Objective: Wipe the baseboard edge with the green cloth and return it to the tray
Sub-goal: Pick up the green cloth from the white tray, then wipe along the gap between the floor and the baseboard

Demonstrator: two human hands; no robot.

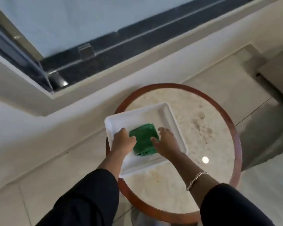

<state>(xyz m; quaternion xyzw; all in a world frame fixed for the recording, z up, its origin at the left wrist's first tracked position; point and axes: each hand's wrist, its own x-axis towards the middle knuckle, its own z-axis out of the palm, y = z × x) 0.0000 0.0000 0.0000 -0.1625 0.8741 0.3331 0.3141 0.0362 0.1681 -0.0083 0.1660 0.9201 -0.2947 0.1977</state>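
Pale tiled floor (39, 185) below, meeting a cream wall base (31, 128) that runs up to a dark window sill (104, 51). Round table (235, 136) with a red-brown wooden rim and a mottled cream stone top, standing near that base. White rectangular tray (137, 115) resting on the tabletop, toward its left side. Folded green cloth (144, 139) lying flat inside the tray, near the middle. Left hand (122, 141) down on the cloth's left edge, fingers curled together over it, thumb touching the fabric. Right hand (167, 142) on the cloth's right edge, fingers spread apart, thumb tip on the fabric; hard to say through the blur whether either hand actually pinches the cloth or only rests on it. Dark sleeves (88, 201) on both forearms. Silver chain bracelet (196, 179) around the right wrist.
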